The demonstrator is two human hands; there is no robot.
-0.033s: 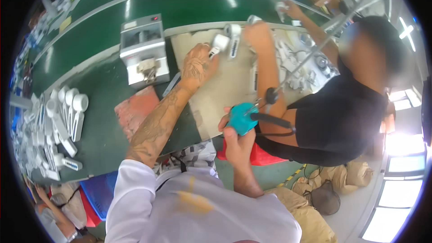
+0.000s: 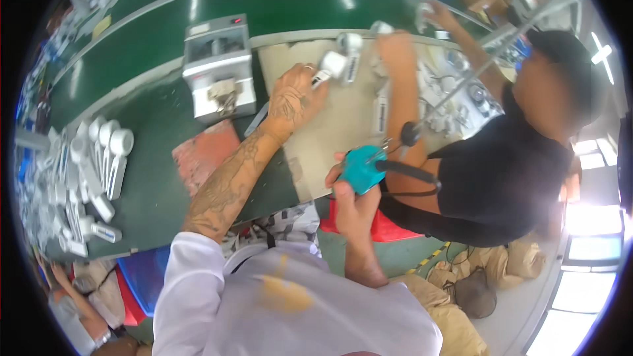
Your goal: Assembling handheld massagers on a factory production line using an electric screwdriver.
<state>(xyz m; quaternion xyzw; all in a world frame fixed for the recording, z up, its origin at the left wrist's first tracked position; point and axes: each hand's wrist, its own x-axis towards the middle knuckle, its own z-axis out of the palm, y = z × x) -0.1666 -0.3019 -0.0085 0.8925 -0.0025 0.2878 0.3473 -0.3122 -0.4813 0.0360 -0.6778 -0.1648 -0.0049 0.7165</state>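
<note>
My left hand (image 2: 295, 99) reaches over a cardboard-coloured sheet (image 2: 310, 133), its fingers closed on a white round-headed device with a short handle (image 2: 333, 64). Just beyond it lies another white round-headed device (image 2: 350, 46). My right hand (image 2: 356, 207) is wrapped round a teal hand tool (image 2: 362, 170) with a thick black cord sleeve (image 2: 415, 178), held near the table's front edge. The tool's working end is hard to make out.
At my right a co-worker in a black top (image 2: 488, 171) reaches across the sheet among loose white parts (image 2: 455, 89). A grey-white machine (image 2: 221, 69) stands behind a reddish pad (image 2: 206, 151). Several white long-handled devices (image 2: 119, 151) are piled at the left. A blue crate (image 2: 146, 277) sits below.
The whole view has shifted slightly, so the table and machine appear a little further right. Both hands keep the same hold on the white device and the teal tool.
</note>
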